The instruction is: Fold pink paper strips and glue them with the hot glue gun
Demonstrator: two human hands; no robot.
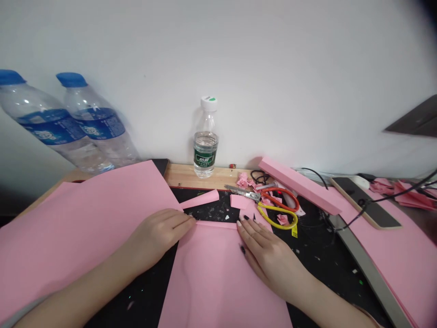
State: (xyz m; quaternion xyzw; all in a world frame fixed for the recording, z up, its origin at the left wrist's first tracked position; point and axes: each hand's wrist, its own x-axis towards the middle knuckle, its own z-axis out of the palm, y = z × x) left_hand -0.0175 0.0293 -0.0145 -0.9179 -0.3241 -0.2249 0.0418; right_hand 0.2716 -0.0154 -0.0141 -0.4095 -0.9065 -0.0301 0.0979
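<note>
A pink paper sheet (pixel 218 273) lies on the black mat, its far edge folded over in a narrow strip. My left hand (pixel 167 230) is closed at the left end of that fold, fingers pressed together on the paper, fingertips partly hidden. At the right end, my right hand (pixel 264 248) lies flat with its fingers apart, pressing on the fold. Beyond the fold are a rolled pink strip (pixel 201 199) and a small pink piece (pixel 240 201). Scissors (pixel 278 207) with red and yellow handles rest just past my right hand.
Large pink sheets (pixel 92 223) cover the left side. A small water bottle (pixel 205 146) and two large bottles (pixel 99 123) stand by the wall. On the right are a long pink box (pixel 300 184), a phone (pixel 365 202), cables and crumpled paper.
</note>
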